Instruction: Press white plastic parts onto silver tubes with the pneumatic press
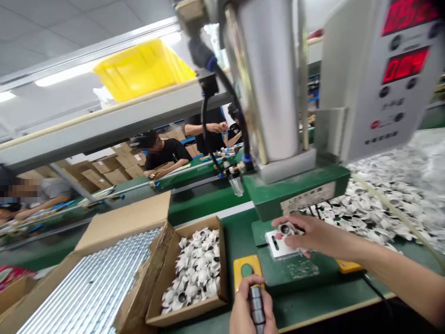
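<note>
The right hand (301, 232) pinches a white part (285, 229) over the plate (278, 249) under the press (273, 88), maybe to steady it, while the left hand (241, 304), near the button (247, 270), hugs a metal stack (257, 307), likely to keep it together.

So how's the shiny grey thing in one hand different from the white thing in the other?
The grey cylinder is long and banded; the white piece is chunkier, with a dark ring. The grey cylinder is in the left hand, the white piece in the right hand. Both are small enough to hold one-handed.
</note>
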